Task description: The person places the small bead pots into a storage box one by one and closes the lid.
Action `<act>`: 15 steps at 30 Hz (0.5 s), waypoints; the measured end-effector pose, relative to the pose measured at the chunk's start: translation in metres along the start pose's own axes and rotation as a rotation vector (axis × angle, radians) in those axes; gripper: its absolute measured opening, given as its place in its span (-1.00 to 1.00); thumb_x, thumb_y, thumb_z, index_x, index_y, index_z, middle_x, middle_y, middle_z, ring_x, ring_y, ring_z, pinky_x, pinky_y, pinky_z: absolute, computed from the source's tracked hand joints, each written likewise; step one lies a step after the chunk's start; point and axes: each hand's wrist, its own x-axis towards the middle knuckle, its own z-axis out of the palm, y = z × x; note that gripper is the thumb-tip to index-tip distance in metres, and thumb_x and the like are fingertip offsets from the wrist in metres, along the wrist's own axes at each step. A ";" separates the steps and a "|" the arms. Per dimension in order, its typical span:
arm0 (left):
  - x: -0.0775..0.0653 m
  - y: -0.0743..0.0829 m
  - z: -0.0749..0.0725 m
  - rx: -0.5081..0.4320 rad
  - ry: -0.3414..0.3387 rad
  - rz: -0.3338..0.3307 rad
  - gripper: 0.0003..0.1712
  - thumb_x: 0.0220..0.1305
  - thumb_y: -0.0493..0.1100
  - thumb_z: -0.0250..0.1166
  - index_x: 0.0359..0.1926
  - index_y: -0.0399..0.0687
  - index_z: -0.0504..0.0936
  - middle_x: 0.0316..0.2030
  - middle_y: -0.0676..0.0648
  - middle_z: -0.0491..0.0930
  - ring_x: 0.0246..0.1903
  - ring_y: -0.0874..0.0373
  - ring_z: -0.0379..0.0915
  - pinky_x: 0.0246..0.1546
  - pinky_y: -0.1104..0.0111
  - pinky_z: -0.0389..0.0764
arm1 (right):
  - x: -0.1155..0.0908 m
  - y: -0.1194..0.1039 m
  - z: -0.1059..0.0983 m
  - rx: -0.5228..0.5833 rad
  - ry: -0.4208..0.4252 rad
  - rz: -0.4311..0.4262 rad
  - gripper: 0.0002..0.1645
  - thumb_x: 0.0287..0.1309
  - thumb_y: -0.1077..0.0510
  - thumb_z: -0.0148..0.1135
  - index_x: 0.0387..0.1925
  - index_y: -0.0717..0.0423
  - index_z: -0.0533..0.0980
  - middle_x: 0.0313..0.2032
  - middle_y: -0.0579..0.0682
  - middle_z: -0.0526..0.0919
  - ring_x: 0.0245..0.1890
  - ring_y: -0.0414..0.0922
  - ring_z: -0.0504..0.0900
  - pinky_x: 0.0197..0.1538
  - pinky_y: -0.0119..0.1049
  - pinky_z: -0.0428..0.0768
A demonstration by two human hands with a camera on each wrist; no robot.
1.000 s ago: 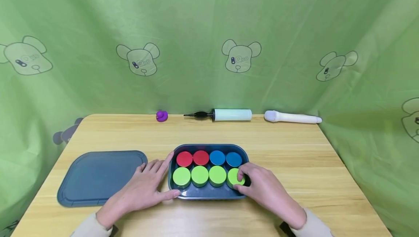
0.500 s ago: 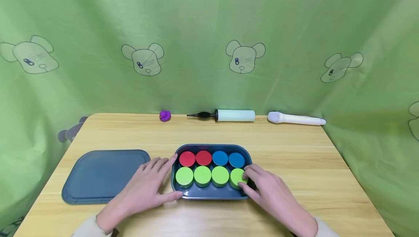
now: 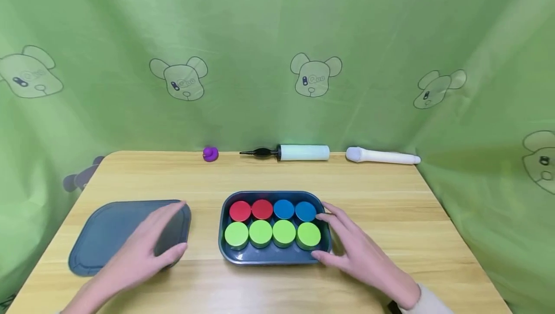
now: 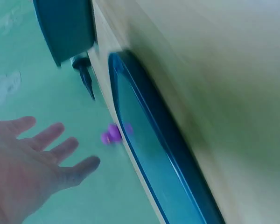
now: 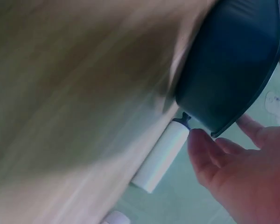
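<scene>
A dark blue box (image 3: 269, 256) stands mid-table in the head view. Inside, two red-topped round tubs (image 3: 262, 209) and two blue-topped ones (image 3: 284, 209) form the back row; several lime-green-topped tubs (image 3: 284, 233) line the front. My right hand (image 3: 361, 251) rests at the box's right end, fingertips and thumb spread along the rim, and the right wrist view shows them against the box wall (image 5: 228, 70). Over the dark blue lid (image 3: 104, 232), left of the box, hovers my left hand (image 3: 136, 251), its fingers extended and holding nothing, partly hiding the lid.
Along the table's back edge lie a purple rubber duck (image 3: 210, 154), a white hand pump (image 3: 303, 152) with a black nozzle, and a white toy microphone (image 3: 381, 155). A green curtain (image 3: 251, 30) printed with bear heads hangs behind and on both sides.
My left hand has left the box's left rim and moved left over the lid. My right hand has let go of the rightmost green-topped tub and spread onto the box's right end.
</scene>
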 end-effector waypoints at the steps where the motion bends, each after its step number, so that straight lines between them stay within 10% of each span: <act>1: -0.004 -0.003 -0.005 -0.013 0.012 -0.003 0.02 0.42 0.01 0.52 0.74 0.25 0.20 0.58 -0.14 0.34 0.52 -0.28 0.22 0.31 -0.52 0.25 | 0.000 0.002 0.001 0.015 -0.010 0.005 0.02 0.23 -0.29 0.62 0.56 -0.01 0.41 0.66 0.03 0.20 0.54 0.19 0.37 0.32 0.35 0.54; 8: -0.033 -0.036 -0.031 -0.007 0.079 -0.038 0.00 0.37 -0.13 0.53 0.71 0.21 0.27 0.50 -0.16 0.40 0.43 -0.21 0.24 0.34 -0.25 0.28 | 0.007 0.013 0.004 0.082 -0.089 0.037 0.48 0.12 -0.36 0.65 0.79 -0.08 -0.06 0.71 0.17 0.01 0.62 0.30 0.14 0.29 0.75 0.17; 15: -0.056 -0.069 -0.052 -0.010 0.102 -0.122 -0.03 0.40 -0.16 0.50 0.71 0.11 0.25 0.54 -0.29 0.31 0.53 -0.11 0.09 0.45 0.49 -0.16 | 0.014 0.018 0.003 0.184 -0.161 0.070 0.54 0.10 -0.29 0.68 0.79 0.01 -0.13 0.68 0.21 0.10 0.60 0.34 0.15 0.32 0.73 0.11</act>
